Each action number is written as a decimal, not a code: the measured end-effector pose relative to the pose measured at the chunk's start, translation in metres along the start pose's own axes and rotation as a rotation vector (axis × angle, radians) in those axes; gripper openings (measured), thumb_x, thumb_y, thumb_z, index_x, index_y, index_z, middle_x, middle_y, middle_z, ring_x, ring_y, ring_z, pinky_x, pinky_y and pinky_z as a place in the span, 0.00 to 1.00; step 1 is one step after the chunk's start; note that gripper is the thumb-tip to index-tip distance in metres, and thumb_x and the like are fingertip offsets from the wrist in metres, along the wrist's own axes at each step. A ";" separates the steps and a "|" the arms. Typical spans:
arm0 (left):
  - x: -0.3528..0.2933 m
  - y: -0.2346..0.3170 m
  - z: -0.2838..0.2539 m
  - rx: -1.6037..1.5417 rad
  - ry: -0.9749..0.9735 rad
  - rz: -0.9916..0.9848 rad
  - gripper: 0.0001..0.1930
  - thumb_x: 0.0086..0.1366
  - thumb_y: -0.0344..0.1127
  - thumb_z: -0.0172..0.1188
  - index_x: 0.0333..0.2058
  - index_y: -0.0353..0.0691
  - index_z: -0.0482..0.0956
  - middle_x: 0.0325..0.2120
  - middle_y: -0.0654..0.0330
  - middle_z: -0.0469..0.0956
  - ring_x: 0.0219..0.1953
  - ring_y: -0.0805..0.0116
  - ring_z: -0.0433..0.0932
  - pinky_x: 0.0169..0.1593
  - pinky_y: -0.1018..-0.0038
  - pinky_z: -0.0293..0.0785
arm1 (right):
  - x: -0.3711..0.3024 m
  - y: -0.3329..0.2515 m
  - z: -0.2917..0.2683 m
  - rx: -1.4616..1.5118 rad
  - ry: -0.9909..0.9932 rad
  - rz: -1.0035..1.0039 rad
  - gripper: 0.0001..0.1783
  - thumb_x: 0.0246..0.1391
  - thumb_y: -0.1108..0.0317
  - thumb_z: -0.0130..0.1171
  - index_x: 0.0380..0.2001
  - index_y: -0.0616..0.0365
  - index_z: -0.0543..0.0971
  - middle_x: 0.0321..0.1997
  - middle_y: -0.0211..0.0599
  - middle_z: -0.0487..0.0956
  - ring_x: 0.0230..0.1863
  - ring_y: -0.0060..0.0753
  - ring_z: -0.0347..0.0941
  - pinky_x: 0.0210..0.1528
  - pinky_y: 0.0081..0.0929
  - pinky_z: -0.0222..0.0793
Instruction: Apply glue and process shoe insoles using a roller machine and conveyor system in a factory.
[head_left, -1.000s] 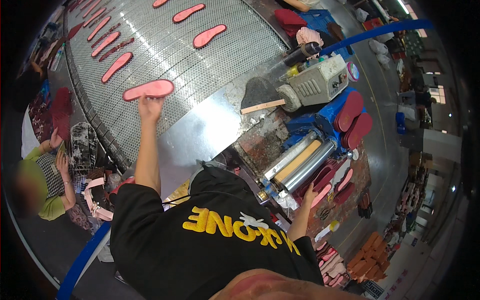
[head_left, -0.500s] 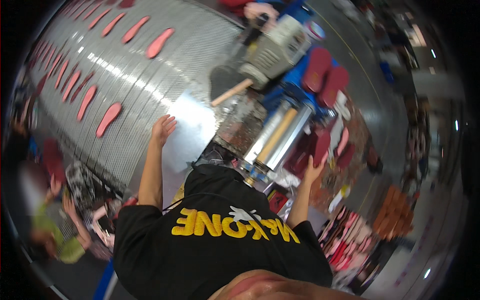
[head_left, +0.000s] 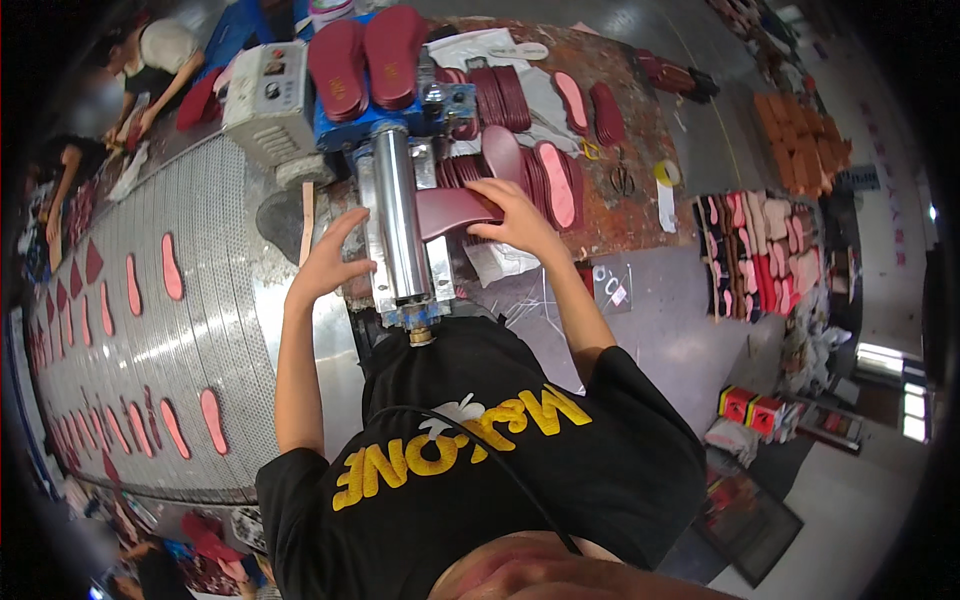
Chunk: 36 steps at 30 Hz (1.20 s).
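Note:
A glossy maroon shoe sole [head_left: 447, 211] lies flat with one end against the right side of a roller machine [head_left: 404, 225]. My right hand [head_left: 512, 218] grips its other end, thumb below and fingers above. On the opposite side of the rollers, my left hand [head_left: 334, 264] holds nothing, its fingers and thumb spread apart. Stacks of maroon soles [head_left: 498, 98] stand just beyond my right hand, with a pink-faced sole [head_left: 554, 186] on the nearer stack. Two maroon soles [head_left: 392, 58] rest on the blue machine housing behind the rollers.
Left of me, a slatted conveyor [head_left: 130, 365] carries rows of pink soles. A grey motor box [head_left: 268, 105] and a wooden-handled tool [head_left: 307, 222] sit between it and the rollers. Scissors [head_left: 622, 180] and a tape roll [head_left: 667, 173] lie on the worn table. Other people work at far left.
The view has turned to the right. My right hand has brought a maroon sole from the table to the rollers. My left hand has come from the metal plate to the rollers' left side.

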<state>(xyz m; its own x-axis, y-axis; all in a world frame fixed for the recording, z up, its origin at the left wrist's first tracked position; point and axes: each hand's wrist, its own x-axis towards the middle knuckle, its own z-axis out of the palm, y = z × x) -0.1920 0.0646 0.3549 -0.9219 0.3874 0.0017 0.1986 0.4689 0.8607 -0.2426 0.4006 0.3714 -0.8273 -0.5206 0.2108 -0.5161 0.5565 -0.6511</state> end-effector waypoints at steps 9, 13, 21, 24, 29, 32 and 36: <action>0.008 0.030 -0.010 0.474 0.129 0.102 0.42 0.38 0.35 0.72 0.55 0.37 0.65 0.53 0.51 0.67 0.56 0.49 0.64 0.58 0.63 0.61 | -0.035 0.119 0.044 -0.191 0.363 0.522 0.41 0.45 0.50 0.63 0.53 0.73 0.65 0.50 0.63 0.70 0.53 0.58 0.66 0.54 0.43 0.63; -0.009 -0.005 -0.023 0.609 0.211 0.061 0.39 0.37 0.34 0.72 0.53 0.40 0.68 0.51 0.53 0.69 0.53 0.50 0.66 0.55 0.64 0.64 | -0.038 0.129 0.066 -0.233 0.248 0.701 0.42 0.42 0.47 0.64 0.49 0.73 0.64 0.44 0.67 0.72 0.46 0.65 0.69 0.49 0.48 0.65; -0.121 -0.139 0.022 -0.666 0.348 -0.340 0.31 0.51 0.31 0.64 0.56 0.42 0.65 0.48 0.58 0.72 0.48 0.62 0.72 0.51 0.64 0.70 | -0.026 0.129 0.086 -0.129 0.225 0.622 0.36 0.43 0.49 0.64 0.39 0.74 0.66 0.39 0.65 0.73 0.44 0.63 0.71 0.48 0.46 0.65; -0.169 -0.153 0.073 -1.438 0.490 -0.363 0.25 0.59 0.36 0.55 0.56 0.41 0.64 0.49 0.58 0.73 0.50 0.61 0.73 0.52 0.61 0.69 | -0.040 0.160 0.086 -0.087 0.241 0.536 0.40 0.46 0.52 0.63 0.48 0.77 0.61 0.49 0.67 0.68 0.52 0.60 0.66 0.56 0.40 0.60; -0.246 -0.167 0.124 -1.786 0.978 -0.193 0.15 0.59 0.38 0.54 0.44 0.40 0.72 0.43 0.56 0.76 0.46 0.58 0.74 0.53 0.56 0.67 | -0.034 0.160 0.091 -0.029 0.152 0.554 0.42 0.48 0.54 0.62 0.53 0.78 0.57 0.53 0.65 0.67 0.54 0.56 0.65 0.58 0.37 0.59; -0.281 -0.168 0.116 -1.762 1.377 -0.143 0.13 0.59 0.39 0.54 0.41 0.41 0.73 0.46 0.53 0.74 0.51 0.56 0.71 0.58 0.54 0.62 | -0.030 0.151 0.090 -0.032 0.113 0.595 0.42 0.49 0.55 0.62 0.53 0.78 0.57 0.51 0.64 0.68 0.53 0.54 0.66 0.57 0.36 0.60; -0.333 -0.176 0.099 -1.780 1.568 0.145 0.20 0.60 0.39 0.54 0.49 0.37 0.67 0.52 0.51 0.68 0.56 0.49 0.65 0.62 0.53 0.57 | -0.034 0.157 0.082 -0.046 0.120 0.609 0.42 0.49 0.54 0.62 0.52 0.78 0.56 0.51 0.62 0.68 0.53 0.52 0.67 0.56 0.36 0.60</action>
<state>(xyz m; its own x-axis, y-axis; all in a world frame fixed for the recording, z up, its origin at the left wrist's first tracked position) 0.1132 -0.0685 0.1523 -0.5641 -0.7093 -0.4227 0.6792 -0.6897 0.2510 -0.2774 0.4527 0.2024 -0.9940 -0.0254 -0.1064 0.0500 0.7595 -0.6486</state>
